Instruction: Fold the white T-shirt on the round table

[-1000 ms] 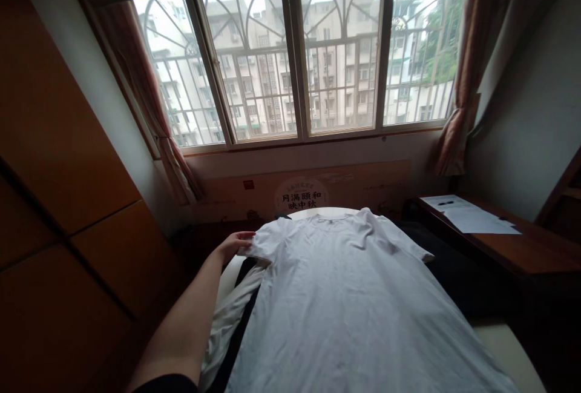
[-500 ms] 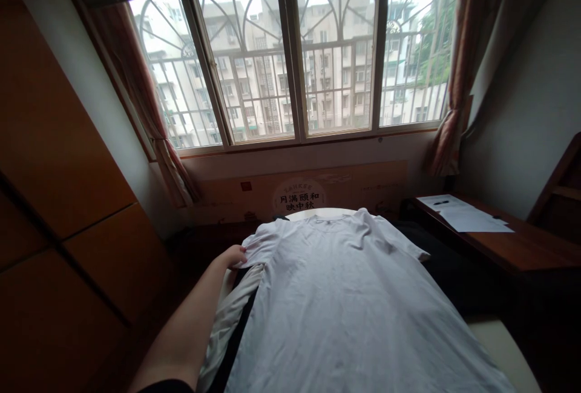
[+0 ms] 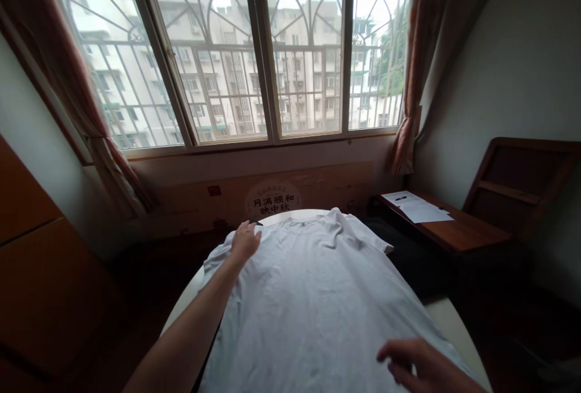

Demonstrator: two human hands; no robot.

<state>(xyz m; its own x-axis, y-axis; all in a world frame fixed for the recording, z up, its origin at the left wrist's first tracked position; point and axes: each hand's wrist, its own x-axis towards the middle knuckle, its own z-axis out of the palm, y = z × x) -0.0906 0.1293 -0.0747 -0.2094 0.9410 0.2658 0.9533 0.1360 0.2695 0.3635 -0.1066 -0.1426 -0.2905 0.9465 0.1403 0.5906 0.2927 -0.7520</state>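
A white T-shirt (image 3: 308,296) lies spread over a pale round table (image 3: 454,320), its collar toward the window. My left hand (image 3: 246,240) rests on the shirt near the shoulder at the left, fingers stretched forward and holding nothing. Over the lower right part of the shirt is my right hand (image 3: 417,364), thumb and fingers bent but apart, with nothing in them. Whether it touches the cloth I cannot tell. Dark cloth shows in a thin strip by my left forearm.
To the right stands a brown wooden desk (image 3: 481,233) with white papers (image 3: 420,207) and a pen (image 3: 400,198) on it. A wooden chair back (image 3: 521,169) rises behind. A printed cardboard panel (image 3: 318,184) stands below the barred window. An orange-brown cabinet (image 3: 36,284) is at the left.
My left hand has let go of the left sleeve and moved up onto the shoulder. The sleeve now lies over the table's left side. My right hand has come into view; the view has turned left.
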